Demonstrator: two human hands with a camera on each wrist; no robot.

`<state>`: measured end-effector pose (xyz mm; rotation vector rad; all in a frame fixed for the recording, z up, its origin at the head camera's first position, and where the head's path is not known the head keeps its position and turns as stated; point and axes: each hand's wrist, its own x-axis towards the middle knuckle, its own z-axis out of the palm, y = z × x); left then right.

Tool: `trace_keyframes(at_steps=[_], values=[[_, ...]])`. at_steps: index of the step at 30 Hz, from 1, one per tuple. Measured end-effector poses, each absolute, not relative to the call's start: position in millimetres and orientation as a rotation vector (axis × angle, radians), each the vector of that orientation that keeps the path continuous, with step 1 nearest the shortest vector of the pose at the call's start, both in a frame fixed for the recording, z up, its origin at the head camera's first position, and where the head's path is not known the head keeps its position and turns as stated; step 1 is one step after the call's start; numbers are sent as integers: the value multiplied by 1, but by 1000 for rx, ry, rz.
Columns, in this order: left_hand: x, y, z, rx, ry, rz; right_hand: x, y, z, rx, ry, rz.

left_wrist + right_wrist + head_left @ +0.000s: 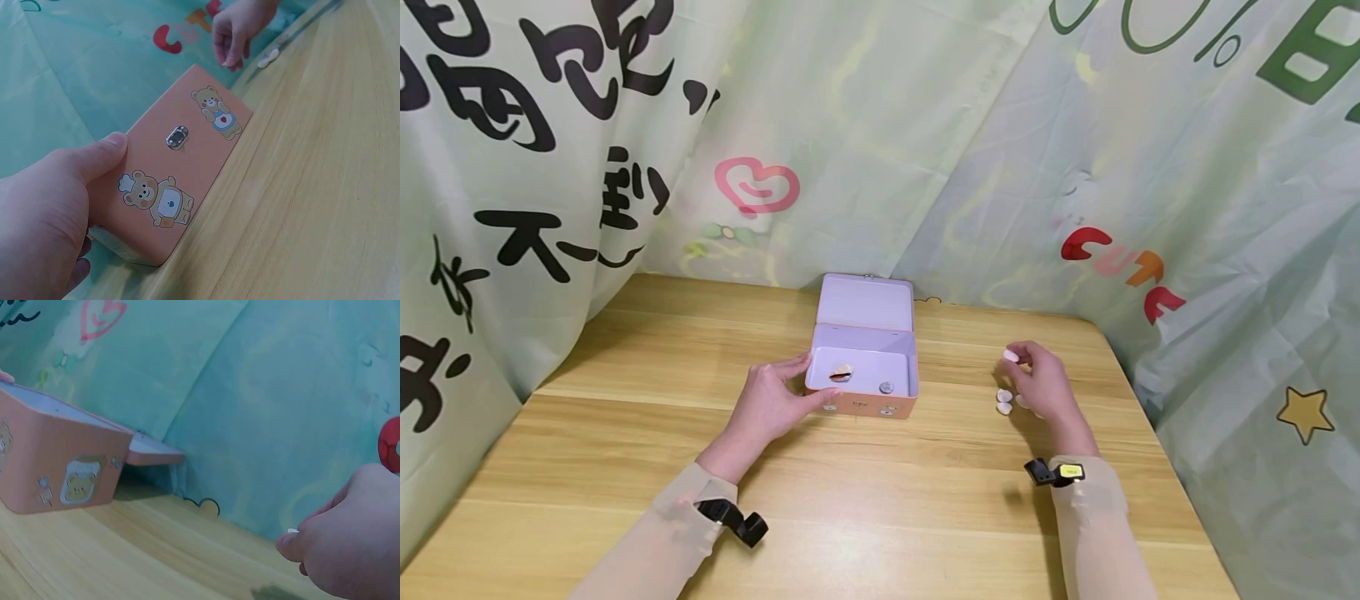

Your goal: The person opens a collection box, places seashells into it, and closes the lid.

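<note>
Tin box [871, 405]: stands open.
Left hand [769, 402]: thumb and fingers grip the box's left front corner.
Right hand [1043, 387]: nearly closed, pinching a white piece [1011, 356] right of the box.
White piece: probably light, smooth, brittle; hold gently by its edges.

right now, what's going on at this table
Someone's left hand holds the left end of an open pink bear-print box, its lid tipped back. The right hand pinches a small white piece above the wooden table, to the box's right, with similar white pieces lying close by. Inside the box are a brown-and-white piece and a small round grey piece; exactly what they are is too small to tell.
</note>
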<state>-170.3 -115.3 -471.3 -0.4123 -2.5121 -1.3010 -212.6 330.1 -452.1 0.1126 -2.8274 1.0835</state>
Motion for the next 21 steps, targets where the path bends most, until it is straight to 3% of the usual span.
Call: trace_keyframes(at_steps=[21], values=[[-171, -116, -470, -406, -2526, -1280, -222, 283, -420, 351, -2824, 1105]])
